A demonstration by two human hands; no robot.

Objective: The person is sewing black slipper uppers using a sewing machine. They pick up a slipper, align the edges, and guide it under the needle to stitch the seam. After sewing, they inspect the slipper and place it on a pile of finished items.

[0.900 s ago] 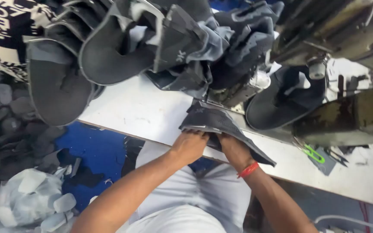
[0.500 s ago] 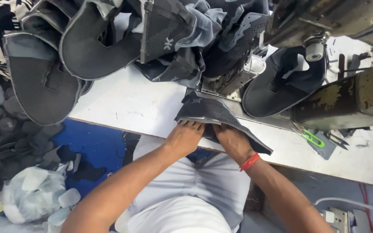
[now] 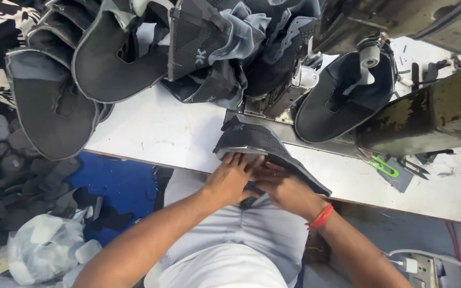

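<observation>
Dark knit shoe upper (image 3: pixel 252 143), flat on the near edge of the white counter (image 3: pixel 161 128), just in front of the sewing machine (image 3: pixel 284 93). Left hand (image 3: pixel 230 178): fingers spread, pressing its near edge. Right hand (image 3: pixel 284 186): fingers laid on the same piece, red wristband (image 3: pixel 320 216) behind. Progress, as judged: piece still being lined up, not yet under the needle. Far left: heap of dark uppers (image 3: pixel 81 80). Far right: another upper (image 3: pixel 342 101), green snips (image 3: pixel 384 167). Near left, on the floor: white bag (image 3: pixel 44 250).
</observation>
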